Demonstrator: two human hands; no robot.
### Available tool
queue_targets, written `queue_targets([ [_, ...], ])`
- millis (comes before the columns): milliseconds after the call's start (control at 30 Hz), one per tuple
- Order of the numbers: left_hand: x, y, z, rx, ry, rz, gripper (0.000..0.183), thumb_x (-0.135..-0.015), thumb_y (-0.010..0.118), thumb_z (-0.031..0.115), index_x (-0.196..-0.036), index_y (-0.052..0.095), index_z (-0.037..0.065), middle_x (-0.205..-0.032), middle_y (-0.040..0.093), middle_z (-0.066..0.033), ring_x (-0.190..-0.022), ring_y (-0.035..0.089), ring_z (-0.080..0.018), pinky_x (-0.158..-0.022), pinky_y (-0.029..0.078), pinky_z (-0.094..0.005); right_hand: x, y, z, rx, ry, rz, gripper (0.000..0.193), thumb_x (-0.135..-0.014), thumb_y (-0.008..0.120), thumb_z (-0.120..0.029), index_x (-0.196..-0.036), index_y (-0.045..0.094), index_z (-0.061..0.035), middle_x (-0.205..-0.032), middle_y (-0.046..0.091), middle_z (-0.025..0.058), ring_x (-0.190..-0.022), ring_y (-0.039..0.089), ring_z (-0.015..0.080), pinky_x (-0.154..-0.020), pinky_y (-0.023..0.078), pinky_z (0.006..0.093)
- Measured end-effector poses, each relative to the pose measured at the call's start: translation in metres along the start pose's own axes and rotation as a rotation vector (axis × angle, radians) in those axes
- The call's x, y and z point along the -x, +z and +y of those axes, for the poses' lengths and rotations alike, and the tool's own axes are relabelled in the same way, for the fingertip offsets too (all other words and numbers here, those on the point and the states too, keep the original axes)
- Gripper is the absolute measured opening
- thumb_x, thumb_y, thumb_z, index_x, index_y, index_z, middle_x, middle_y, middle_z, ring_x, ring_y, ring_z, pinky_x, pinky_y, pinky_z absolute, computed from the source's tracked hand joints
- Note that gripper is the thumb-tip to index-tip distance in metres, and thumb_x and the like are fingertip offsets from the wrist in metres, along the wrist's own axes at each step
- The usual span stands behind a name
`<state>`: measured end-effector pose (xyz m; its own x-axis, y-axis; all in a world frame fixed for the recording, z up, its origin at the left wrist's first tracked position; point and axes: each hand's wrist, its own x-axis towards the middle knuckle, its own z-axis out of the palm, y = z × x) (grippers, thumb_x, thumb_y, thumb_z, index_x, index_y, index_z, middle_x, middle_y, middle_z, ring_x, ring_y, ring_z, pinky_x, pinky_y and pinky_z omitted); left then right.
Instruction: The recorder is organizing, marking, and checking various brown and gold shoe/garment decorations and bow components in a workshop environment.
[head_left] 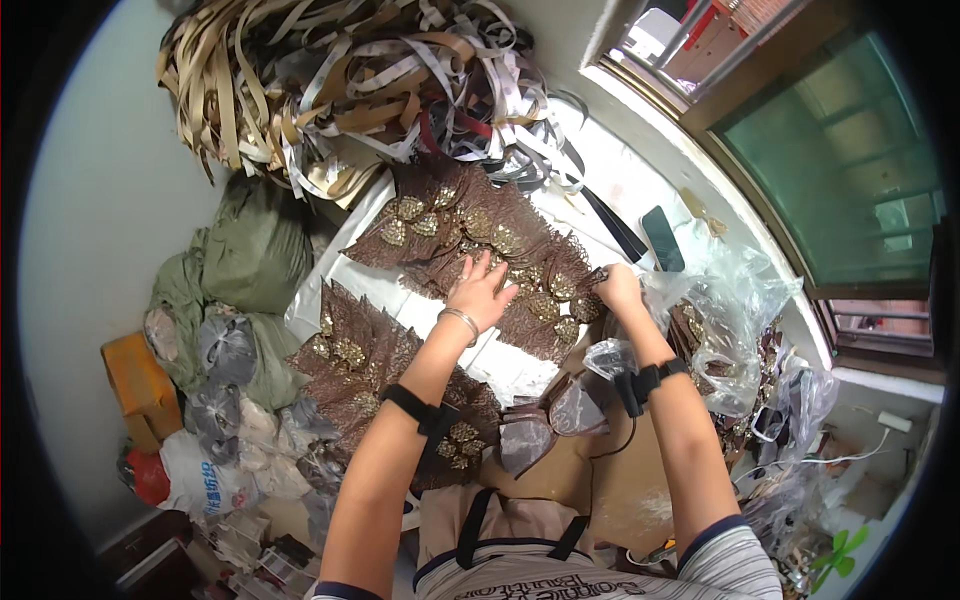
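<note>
Nearest of all is the person's striped shirt [530, 572], with a beige cloth with black straps [500, 518] just in front of it. Both forearms reach up from there, each with a black band around it. The left hand [482, 298] lies palm down, fingers spread apart, on a brown lace piece [450, 220] set with gold beaded leaves, gripping nothing. The right hand [620, 288] has its fingers drawn together, clamped on that piece's right edge. The lace lies across the middle of the white table [625, 180].

Room to work is tight. A second lace piece [340, 385] lies to the left, partly hidden under the left forearm. Grey mesh cups [578, 407] sit between the arms. A clear plastic bag [740, 320] crowds the right wrist; what lies beneath it is hard to make out, though it looks like more beaded brown stuff. A dark phone [662, 240] lies beyond the right hand, next to a black strip [613, 225].

At the far end a heap of tan and white ribbons [340, 90] spills over the table. Green sacks [255, 245] and an orange-brown box [142, 385] fill the left side, and a green-paned window [830, 160] stands ajar on the right.
</note>
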<state>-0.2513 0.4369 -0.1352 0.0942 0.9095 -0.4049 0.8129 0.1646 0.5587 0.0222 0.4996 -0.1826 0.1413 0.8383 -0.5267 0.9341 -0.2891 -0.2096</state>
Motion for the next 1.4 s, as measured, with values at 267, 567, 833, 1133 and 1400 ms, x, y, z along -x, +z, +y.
queue_targets([
  [267,-0.012,0.008,-0.010,0.095,-0.026,-0.202,0.065,-0.093,0.041,0.052,-0.147,0.028,0.017,-0.156,0.012,-0.0081,-0.139,0.023,-0.0350,-0.110,0.030,-0.0421,-0.030,-0.018,-0.011,-0.705,-0.299,-0.174,0.027,-0.075,0.076,-0.010,-0.092,0.056,-0.0023,-0.088,0.053,0.0052,-0.076,0.055,0.0184,-0.071,0.049,0.0333],
  [567,-0.014,0.006,-0.017,-0.023,0.007,-0.259,0.078,-0.088,0.043,0.061,-0.149,0.020,0.017,-0.156,0.007,-0.0086,-0.137,0.027,-0.0344,-0.107,0.034,-0.0414,-0.042,0.010,-0.062,-0.687,-0.247,-0.283,0.061,-0.060,0.089,-0.024,-0.106,0.057,-0.0014,-0.098,0.049,0.0074,-0.092,0.050,0.0167,-0.077,0.045,0.0312],
  [833,-0.012,0.004,-0.019,0.081,0.016,-0.245,0.082,-0.086,0.046,0.063,-0.149,0.021,0.015,-0.156,0.009,-0.0086,-0.137,0.028,-0.0339,-0.108,0.033,-0.0401,-0.037,0.048,-0.087,-0.600,-0.241,0.091,0.063,-0.065,0.083,-0.041,-0.104,0.060,0.0011,-0.097,0.065,0.0148,-0.087,0.062,0.0280,-0.078,0.047,0.0351],
  [1133,-0.024,0.010,-0.043,0.758,-0.168,0.063,0.064,-0.096,0.040,0.051,-0.138,0.039,0.004,-0.143,0.035,-0.0212,-0.129,0.039,-0.0331,-0.107,0.030,-0.0388,-0.023,0.023,-0.084,-0.517,-0.263,0.028,0.027,-0.078,0.072,-0.024,-0.092,0.064,-0.0023,-0.078,0.065,0.0190,-0.073,0.063,0.0306,-0.068,0.046,0.0380],
  [1400,0.018,0.012,-0.029,0.937,-0.229,0.350,0.045,-0.096,0.048,0.032,-0.126,0.051,-0.002,-0.126,0.057,-0.0165,-0.117,0.053,-0.0249,-0.099,0.040,-0.0323,0.106,-0.104,-0.089,-0.698,-0.458,0.464,0.023,-0.077,0.071,-0.016,-0.099,0.071,-0.0100,-0.075,0.068,0.0148,-0.062,0.062,0.0174,-0.063,0.047,0.0296],
])
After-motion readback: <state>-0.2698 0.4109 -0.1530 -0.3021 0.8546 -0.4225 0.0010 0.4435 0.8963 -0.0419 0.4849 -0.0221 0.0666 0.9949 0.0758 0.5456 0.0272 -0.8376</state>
